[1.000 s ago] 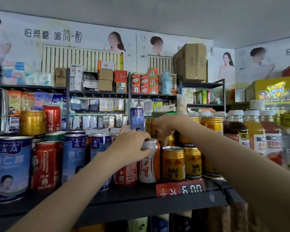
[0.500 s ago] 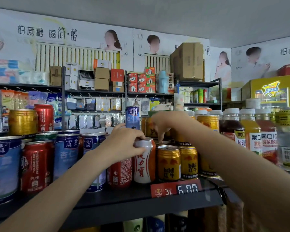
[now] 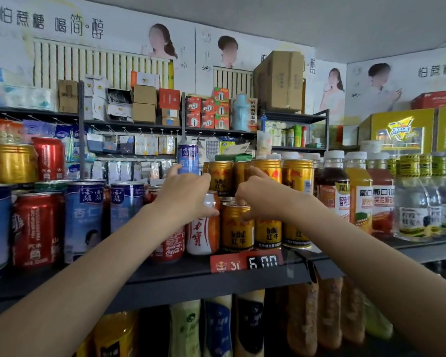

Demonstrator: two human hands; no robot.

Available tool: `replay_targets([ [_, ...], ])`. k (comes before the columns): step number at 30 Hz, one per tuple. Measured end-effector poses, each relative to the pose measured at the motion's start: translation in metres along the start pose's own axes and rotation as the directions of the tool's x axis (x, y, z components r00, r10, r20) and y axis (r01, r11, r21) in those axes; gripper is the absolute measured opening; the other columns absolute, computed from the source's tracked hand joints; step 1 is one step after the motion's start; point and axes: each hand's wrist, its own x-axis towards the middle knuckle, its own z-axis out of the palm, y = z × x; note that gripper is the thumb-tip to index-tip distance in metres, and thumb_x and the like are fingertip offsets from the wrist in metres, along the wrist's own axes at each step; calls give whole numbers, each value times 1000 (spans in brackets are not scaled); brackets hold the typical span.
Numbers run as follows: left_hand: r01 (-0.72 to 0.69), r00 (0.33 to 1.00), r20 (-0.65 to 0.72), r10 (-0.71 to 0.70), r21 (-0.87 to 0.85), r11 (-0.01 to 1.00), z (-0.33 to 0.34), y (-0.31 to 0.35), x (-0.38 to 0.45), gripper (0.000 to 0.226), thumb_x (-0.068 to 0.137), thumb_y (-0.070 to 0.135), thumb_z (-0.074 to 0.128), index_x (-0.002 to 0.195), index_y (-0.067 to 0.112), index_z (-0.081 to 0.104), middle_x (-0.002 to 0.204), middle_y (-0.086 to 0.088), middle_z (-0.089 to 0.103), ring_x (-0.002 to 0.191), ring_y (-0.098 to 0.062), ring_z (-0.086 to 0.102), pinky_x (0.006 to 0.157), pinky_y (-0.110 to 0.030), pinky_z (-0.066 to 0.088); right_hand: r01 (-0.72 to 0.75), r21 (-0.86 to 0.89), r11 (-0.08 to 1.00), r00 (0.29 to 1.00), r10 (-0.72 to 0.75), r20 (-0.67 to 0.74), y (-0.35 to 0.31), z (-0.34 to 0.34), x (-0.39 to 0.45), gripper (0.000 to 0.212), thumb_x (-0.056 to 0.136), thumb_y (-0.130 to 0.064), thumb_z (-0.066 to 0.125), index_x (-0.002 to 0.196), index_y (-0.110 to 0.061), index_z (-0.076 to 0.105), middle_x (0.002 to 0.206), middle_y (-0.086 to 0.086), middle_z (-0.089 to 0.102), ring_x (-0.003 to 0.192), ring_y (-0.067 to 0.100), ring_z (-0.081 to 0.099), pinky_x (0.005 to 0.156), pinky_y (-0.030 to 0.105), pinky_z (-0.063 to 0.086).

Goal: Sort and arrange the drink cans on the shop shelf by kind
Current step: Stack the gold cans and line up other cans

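Observation:
On the dark shelf (image 3: 180,276) a white-and-orange can (image 3: 202,234) stands between a red Coca-Cola can (image 3: 169,247) and a gold Red Bull can (image 3: 237,229). My left hand (image 3: 184,199) grips the top of the white-and-orange can, thumb across its front. Fingers of my right hand (image 3: 259,199) curl over the rim of the front gold can. More gold cans (image 3: 268,233) stand beside it, with a second tier (image 3: 297,176) stacked behind. Blue cans (image 3: 84,217) and red cans (image 3: 36,228) fill the left part.
A slim blue can (image 3: 188,158) stands on top behind my left hand. Juice and water bottles (image 3: 359,194) line the right of the shelf. A red price tag (image 3: 245,262) hangs on the front edge. Bottles sit on the shelf below (image 3: 216,328).
My right hand has come down from the stacked gold cans to the top of the front gold can. My left hand has kept its hold on the white-and-orange can.

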Motion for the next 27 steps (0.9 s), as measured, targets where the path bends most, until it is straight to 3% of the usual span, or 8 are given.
replay_targets([
  [8, 17, 1000, 0, -17, 13, 1000, 0, 2, -1, 46, 77, 57, 61, 96, 18, 48, 95, 4, 62, 96, -18, 58, 110, -42, 17, 1, -12, 1000, 999, -1, -47, 0, 7, 5, 33, 85, -32, 64, 109, -10, 60, 107, 2, 64, 109, 19, 55, 116, 44, 2],
  [14, 20, 1000, -2, -20, -56, 998, -3, 3, -6, 44, 79, 52, 61, 105, 18, 52, 105, 4, 63, 105, -18, 57, 111, -40, 13, 22, -11, 1000, 1000, -22, -22, 8, 7, 5, 32, 86, -31, 63, 112, -11, 61, 113, 1, 63, 113, 18, 54, 116, 42, 4],
  [16, 32, 994, -98, -47, -152, 988, -10, -4, -15, 35, 83, 47, 59, 106, 21, 55, 109, 7, 63, 107, -14, 55, 112, -36, 11, 16, 96, 995, 998, -10, -62, 10, -2, 6, 38, 86, -34, 63, 116, -12, 59, 116, 1, 61, 116, 18, 50, 114, 38, 15],
  [18, 41, 957, -271, -106, -233, 972, -19, -18, -24, 22, 88, 39, 56, 101, 22, 57, 107, 9, 63, 106, -13, 55, 111, -33, 10, 46, 304, 952, 985, 7, -173, 10, -17, 8, 40, 86, -35, 63, 118, -13, 57, 116, 0, 61, 110, 15, 52, 98, 25, 37],
  [20, 70, 908, -383, -168, -258, 964, -29, -37, -36, 15, 89, 30, 55, 100, 20, 60, 106, 7, 63, 105, -15, 55, 108, -32, 14, 113, 413, 904, 963, 3, -270, 3, -33, 12, 36, 87, -31, 63, 117, -13, 58, 115, 0, 62, 100, 9, 53, 77, 12, 40],
  [21, 94, 894, -404, -195, -257, 962, -32, -47, -42, 14, 89, 26, 55, 100, 19, 61, 108, 6, 63, 106, -17, 55, 106, -32, 17, 143, 438, 888, 949, 2, -314, -3, -39, 17, 35, 87, -30, 63, 118, -14, 58, 116, 0, 62, 100, 9, 54, 76, 12, 39],
  [24, 165, 893, -372, -255, -257, 952, -38, -74, -57, 16, 89, 24, 55, 103, 20, 61, 109, 7, 62, 107, -18, 54, 101, -33, 21, 214, 554, 804, 930, 6, -368, -18, -46, 38, 36, 86, -33, 64, 116, -14, 61, 120, 1, 61, 108, 12, 56, 85, 16, 38],
  [27, 210, 936, -238, -260, -216, 953, -39, -93, -69, 21, 90, 32, 53, 108, 25, 60, 117, 11, 59, 113, -16, 51, 103, -35, 22, 209, 638, 741, 969, -68, -239, -37, -47, 58, 39, 83, -41, 65, 113, -17, 60, 116, 1, 59, 107, 14, 55, 88, 24, 43],
])
